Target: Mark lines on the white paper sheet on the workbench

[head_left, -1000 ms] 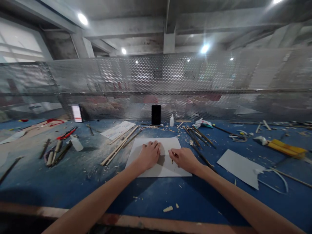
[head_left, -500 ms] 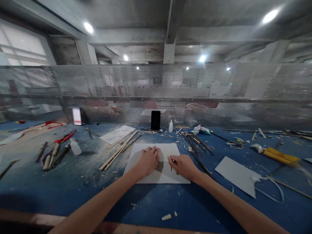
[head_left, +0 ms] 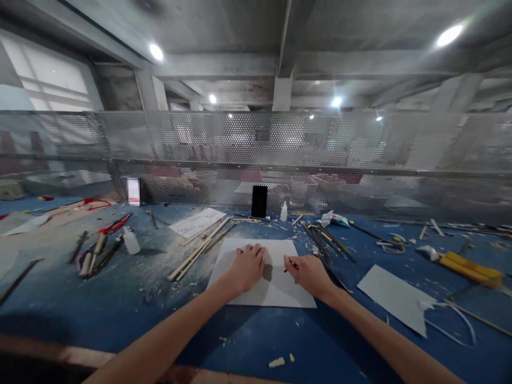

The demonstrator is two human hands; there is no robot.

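Observation:
A white sheet of paper (head_left: 240, 277) lies on the blue table in front of me. My left hand (head_left: 248, 266) rests on its upper middle part, palm down with the fingers stretched out. On the right side of the sheet, my right hand (head_left: 308, 273) is closed in a pinch. Between thumb and fingers it holds a thin dark pencil-like stick (head_left: 286, 270), mostly hidden by the hand. Its short visible end points down to the left, close to the paper. Whether the tip touches the sheet I cannot tell.
Long wooden strips (head_left: 200, 249) lie left of the sheet, dark sticks (head_left: 330, 237) right of it. A torn white sheet (head_left: 390, 296) and a yellow packet (head_left: 472, 269) are farther right. White bottles (head_left: 131, 241), a black tablet (head_left: 260, 201) and a perforated metal screen (head_left: 192, 144) stand beyond.
The whole view has shifted slightly. My right hand has turned a little, so less of the stick shows below its fingers. My left hand stays flat on the sheet.

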